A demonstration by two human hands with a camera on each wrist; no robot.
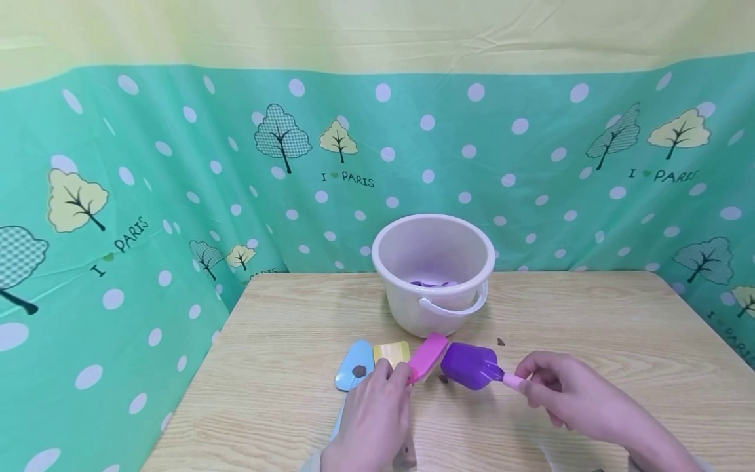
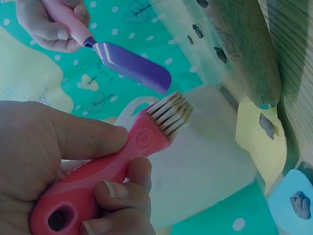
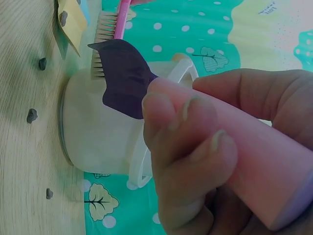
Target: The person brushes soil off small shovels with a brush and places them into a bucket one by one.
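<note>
My left hand [image 1: 371, 413] grips a pink brush [image 1: 429, 356] by its handle, thumb along one side and fingers curled round the other in the left wrist view. Its pale bristles [image 2: 171, 115] lie close to the tip of a purple toy shovel [image 1: 468, 366]; whether they touch I cannot tell. The shovel's pink handle [image 3: 225, 132] is pinched by the thumb and fingers of my right hand [image 1: 566, 393]. The blade hangs just above the table, with a small dark lump [image 1: 444, 379] below it. Another dark lump [image 1: 501, 341] lies farther back.
Behind the tools stands a pale bucket [image 1: 413, 308], purple pieces [image 1: 433, 284] at its bottom. A blue flat tool [image 1: 356, 360] bearing a dark lump lies left of a yellow one [image 1: 389, 353]. Near them is a wooden rod-like piece [image 2: 249, 54]. A patterned curtain [image 1: 330, 216] closes off the back.
</note>
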